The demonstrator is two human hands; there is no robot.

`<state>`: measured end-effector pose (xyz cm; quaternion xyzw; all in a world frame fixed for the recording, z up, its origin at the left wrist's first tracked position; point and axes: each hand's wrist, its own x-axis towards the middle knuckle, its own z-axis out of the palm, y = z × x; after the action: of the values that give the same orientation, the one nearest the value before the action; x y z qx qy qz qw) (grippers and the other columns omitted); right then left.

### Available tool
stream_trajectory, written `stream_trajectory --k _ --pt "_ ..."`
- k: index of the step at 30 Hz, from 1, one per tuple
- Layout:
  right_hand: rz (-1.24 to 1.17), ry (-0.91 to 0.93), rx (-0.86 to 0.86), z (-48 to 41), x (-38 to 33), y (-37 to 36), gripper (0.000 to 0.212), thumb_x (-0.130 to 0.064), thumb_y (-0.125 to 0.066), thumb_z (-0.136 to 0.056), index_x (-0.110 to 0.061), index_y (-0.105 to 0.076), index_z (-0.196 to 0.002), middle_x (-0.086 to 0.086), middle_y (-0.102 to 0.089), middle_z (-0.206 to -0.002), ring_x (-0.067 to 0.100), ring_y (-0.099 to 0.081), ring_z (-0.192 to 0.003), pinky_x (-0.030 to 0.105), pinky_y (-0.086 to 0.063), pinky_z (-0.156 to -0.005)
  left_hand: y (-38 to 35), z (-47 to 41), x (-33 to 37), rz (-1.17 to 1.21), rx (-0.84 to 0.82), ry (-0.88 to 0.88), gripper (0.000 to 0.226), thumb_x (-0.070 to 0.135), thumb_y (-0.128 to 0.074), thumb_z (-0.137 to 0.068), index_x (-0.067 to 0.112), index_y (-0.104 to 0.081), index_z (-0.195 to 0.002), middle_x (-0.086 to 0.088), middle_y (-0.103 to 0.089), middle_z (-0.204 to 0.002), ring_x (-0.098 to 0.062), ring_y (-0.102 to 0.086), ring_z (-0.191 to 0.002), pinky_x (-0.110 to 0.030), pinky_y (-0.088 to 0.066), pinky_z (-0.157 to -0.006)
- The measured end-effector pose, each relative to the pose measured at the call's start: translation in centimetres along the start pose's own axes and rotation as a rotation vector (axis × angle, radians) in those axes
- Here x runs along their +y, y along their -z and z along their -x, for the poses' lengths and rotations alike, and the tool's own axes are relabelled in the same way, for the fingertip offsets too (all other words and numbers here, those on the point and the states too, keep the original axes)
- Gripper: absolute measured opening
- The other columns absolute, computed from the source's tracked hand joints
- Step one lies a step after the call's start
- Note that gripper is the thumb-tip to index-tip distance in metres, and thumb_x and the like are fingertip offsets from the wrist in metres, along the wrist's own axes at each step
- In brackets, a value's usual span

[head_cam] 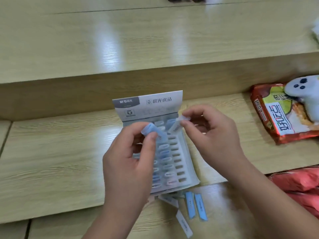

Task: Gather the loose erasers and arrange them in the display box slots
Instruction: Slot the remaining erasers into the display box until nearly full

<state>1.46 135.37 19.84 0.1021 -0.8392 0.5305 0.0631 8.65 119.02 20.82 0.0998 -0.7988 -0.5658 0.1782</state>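
Blue eraser (151, 129) pinched in left fingers (150, 141), white eraser (175, 126) in right fingers (189, 125); box (178, 152) partly hidden.

The light wooden shelf (51, 152) carried the display box (150, 104), loose erasers (189, 204) near it and a snack bag (276, 118) aside.

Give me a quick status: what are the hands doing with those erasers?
Left hand pinches a blue eraser, right hand a white eraser, both over the display box. Right slot column mostly empty. Loose erasers lie near its front edge.
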Motion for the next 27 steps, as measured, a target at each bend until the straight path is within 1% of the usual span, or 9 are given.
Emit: stream_trajectory --k 5,10,12,15,18,20,22,24,27 --pt "0.208 0.106 -0.052 -0.4 2.5 -1.0 0.016 -0.018 -0.075 -0.084 -0.030 -0.070 -0.093 -0.020 -0.068 -0.091 0.006 -0.062 -0.090 0.032 -0.053 -0.074 -0.4 0.3 -1.1 -0.009 -0.029 0.014 0.014 0.031 -0.062 -0.090 0.042 -0.065 -0.099 0.012 -0.070 -0.093 -0.015 -0.069 -0.084 -0.039 -0.057 -0.071" --pt "0.321 0.114 -0.024 -0.9 3.0 -1.0 0.012 -0.028 -0.075 -0.082 -0.033 -0.071 -0.091 -0.028 -0.065 -0.088 0.002 -0.052 -0.093 0.028 -0.048 -0.075 -0.8 0.3 -1.7 -0.071 -0.041 -0.020 0.015 0.031 -0.061 -0.090 0.041 -0.065 -0.101 0.014 -0.066 -0.097 -0.012 -0.067 -0.089 -0.026 -0.054 -0.072" --pt "0.365 0.144 -0.035 -1.1 3.1 -0.9 0.012 -0.025 -0.074 -0.082 -0.032 -0.071 -0.090 -0.026 -0.066 -0.088 0.005 -0.053 -0.093 0.028 -0.048 -0.073 -0.9 0.1 -1.7 -0.070 -0.036 -0.019 0.016 0.030 -0.062 -0.090 0.040 -0.065 -0.102 0.014 -0.066 -0.097 -0.012 -0.067 -0.090 -0.027 -0.054 -0.072" --pt "0.485 0.283 -0.115 -1.5 2.8 -0.9 0.008 -0.022 -0.069 -0.085 -0.028 -0.073 -0.089 -0.018 -0.067 -0.094 0.018 -0.056 -0.093 0.036 -0.049 -0.068 -1.1 0.0 -1.8 -0.061 -0.036 -0.012 0.016 0.028 -0.064 -0.091 0.040 -0.067 -0.102 0.013 -0.066 -0.096 -0.013 -0.068 -0.090 -0.033 -0.056 -0.073" --pt "0.581 0.287 -0.158 -1.6 2.4 -0.9 0.011 -0.023 -0.069 -0.085 -0.031 -0.074 -0.090 -0.011 -0.061 -0.098 0.020 -0.053 -0.096 0.037 -0.050 -0.057 -1.3 -0.3 -1.6 -0.057 -0.045 0.010 0.018 0.022 -0.067 -0.093 0.039 -0.069 -0.100 0.014 -0.066 -0.095 -0.011 -0.068 -0.088 -0.032 -0.056 -0.074" --pt "0.558 0.274 -0.168 -1.7 1.7 -0.5 0.015 -0.024 -0.065 -0.087 -0.033 -0.074 -0.096 -0.013 -0.059 -0.096 0.017 -0.053 -0.095 0.038 -0.051 -0.062 -1.5 -0.8 -1.3 -0.085 -0.061 0.002 0.019 0.021 -0.068 -0.091 0.039 -0.069 -0.099 0.016 -0.066 -0.095 -0.007 -0.066 -0.088 -0.021 -0.051 -0.074" --pt "0.379 0.266 -0.195 -1.6 0.7 0.2 0.019 -0.024 -0.061 -0.089 -0.032 -0.072 -0.103 -0.016 -0.060 -0.095 0.010 -0.056 -0.093 0.032 -0.050 -0.073 -1.7 -1.3 -0.9 -0.120 -0.092 -0.027 0.021 0.018 -0.069 -0.091 0.037 -0.070 -0.100 0.019 -0.065 -0.094 -0.003 -0.064 -0.089 -0.011 -0.045 -0.073" --pt "0.170 0.261 -0.255 -1.5 -0.4 1.0 0.020 -0.022 -0.066 -0.089 -0.028 -0.071 -0.107 -0.017 -0.063 -0.096 0.010 -0.060 -0.090 0.024 -0.048 -0.076 -2.0 -1.9 -0.5 -0.159 -0.136 -0.070 0.021 0.015 -0.068 -0.092 0.032 -0.072 -0.105 0.020 -0.064 -0.096 -0.001 -0.062 -0.093 -0.012 -0.045 -0.075" --pt "0.125 0.271 -0.280 -1.6 -1.0 1.2 0.023 -0.018 -0.074 -0.086 -0.024 -0.072 -0.108 -0.015 -0.065 -0.096 0.012 -0.063 -0.087 0.018 -0.049 -0.074 -2.4 -2.5 -0.3 -0.202 -0.162 -0.132 0.025 0.012 -0.067 -0.093 0.029 -0.072 -0.111 0.019 -0.065 -0.099 0.000 -0.061 -0.093 -0.016 -0.047 -0.076"
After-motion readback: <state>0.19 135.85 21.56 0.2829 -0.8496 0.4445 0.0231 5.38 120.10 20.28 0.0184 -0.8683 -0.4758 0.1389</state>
